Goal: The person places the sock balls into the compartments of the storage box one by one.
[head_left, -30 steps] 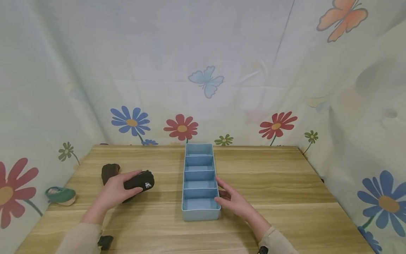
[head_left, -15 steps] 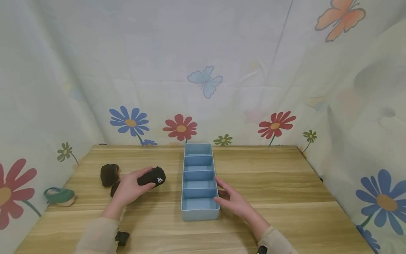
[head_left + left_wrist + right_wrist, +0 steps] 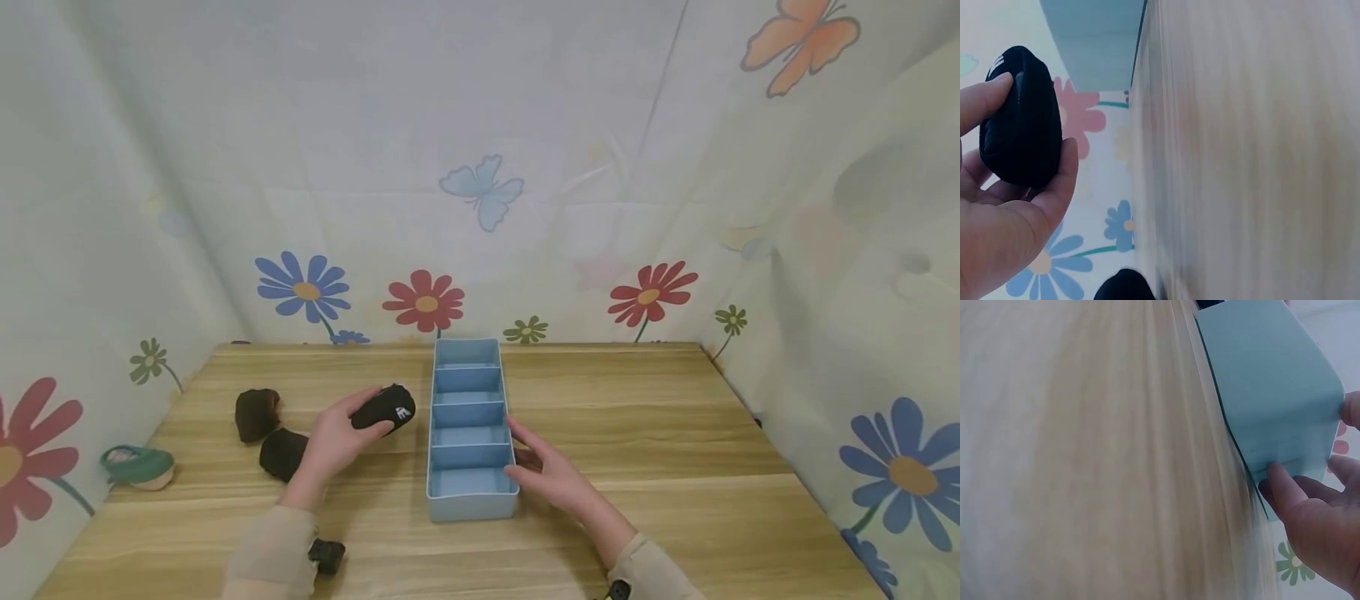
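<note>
My left hand (image 3: pixel 337 442) pinches a rolled black sock (image 3: pixel 392 408) with white lettering, thumb on one side and fingers on the other. In the left wrist view the rolled sock (image 3: pixel 1021 125) is held up off the wooden table. It is just left of a light blue divided box (image 3: pixel 472 507), whose several compartments run in a row away from me. My right hand (image 3: pixel 551 475) touches the box's right side, with fingertips near the rim. The right wrist view shows fingers (image 3: pixel 1285 487) resting against the outer wall of the box (image 3: pixel 1272 381).
A dark brown rolled bundle (image 3: pixel 257 414) and another black rolled bundle (image 3: pixel 283 454) lie on the table left of my left hand. A green and beige object (image 3: pixel 140 467) sits at the table's left edge. A flower-printed cloth (image 3: pixel 360 208) hangs behind the table.
My left hand has carried the rolled black sock rightward to near the box, uncovering the black bundle behind it. My right hand has stayed at the box.
</note>
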Demonstrator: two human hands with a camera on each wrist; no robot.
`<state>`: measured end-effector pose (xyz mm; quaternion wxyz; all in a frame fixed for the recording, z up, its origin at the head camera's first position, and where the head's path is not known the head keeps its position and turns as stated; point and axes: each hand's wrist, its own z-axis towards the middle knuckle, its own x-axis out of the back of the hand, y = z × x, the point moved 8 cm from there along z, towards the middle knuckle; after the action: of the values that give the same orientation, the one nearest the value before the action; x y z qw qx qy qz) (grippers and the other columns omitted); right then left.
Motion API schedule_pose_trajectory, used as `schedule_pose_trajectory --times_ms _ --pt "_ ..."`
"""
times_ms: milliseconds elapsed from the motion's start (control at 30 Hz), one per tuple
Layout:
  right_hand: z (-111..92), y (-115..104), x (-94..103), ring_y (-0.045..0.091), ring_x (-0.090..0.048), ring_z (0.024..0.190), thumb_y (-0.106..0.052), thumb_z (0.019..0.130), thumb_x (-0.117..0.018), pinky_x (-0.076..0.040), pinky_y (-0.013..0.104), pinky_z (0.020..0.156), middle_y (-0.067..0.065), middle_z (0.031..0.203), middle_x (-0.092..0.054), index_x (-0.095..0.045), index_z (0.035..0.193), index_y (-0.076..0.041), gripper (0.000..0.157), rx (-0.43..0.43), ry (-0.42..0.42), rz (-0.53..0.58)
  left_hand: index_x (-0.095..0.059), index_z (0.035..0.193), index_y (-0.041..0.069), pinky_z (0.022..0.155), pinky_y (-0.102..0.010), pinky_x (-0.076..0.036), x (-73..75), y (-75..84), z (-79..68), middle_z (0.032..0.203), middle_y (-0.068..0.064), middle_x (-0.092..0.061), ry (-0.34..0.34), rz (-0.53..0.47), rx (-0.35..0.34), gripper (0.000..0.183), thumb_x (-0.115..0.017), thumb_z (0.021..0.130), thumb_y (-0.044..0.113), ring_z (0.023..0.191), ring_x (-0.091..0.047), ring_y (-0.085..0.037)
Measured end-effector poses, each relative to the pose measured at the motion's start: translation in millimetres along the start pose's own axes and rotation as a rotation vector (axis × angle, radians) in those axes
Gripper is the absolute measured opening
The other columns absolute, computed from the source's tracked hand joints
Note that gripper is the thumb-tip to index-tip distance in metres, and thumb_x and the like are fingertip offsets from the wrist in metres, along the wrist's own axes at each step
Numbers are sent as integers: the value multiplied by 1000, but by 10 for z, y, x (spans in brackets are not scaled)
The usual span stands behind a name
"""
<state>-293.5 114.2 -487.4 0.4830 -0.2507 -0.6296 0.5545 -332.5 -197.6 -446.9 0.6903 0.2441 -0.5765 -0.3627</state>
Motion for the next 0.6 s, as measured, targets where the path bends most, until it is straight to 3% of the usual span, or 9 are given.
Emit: schedule_pose_trajectory --times_ms 367,600 --pt "3 -18 -5 42 -45 132 -16 97 -65 -35 53 110 20 159 -26 -25 157 -7 73 13 -12 -5 -56 141 6 99 -54 -44 -145 191 98 137 -23 -56 58 -55 -16 63 -79 85 22 124 -52 -42" --pt "2 -46 -6 44 -46 131 -16 97 -65 -35 54 109 23 158 -27 -24 157 -5 73 34 -17 -12 -54 143 9 98 -54 -45 -233 348 249 137 -21 -56 37 -69 -17 63 -78 85 19 121 -54 -40"
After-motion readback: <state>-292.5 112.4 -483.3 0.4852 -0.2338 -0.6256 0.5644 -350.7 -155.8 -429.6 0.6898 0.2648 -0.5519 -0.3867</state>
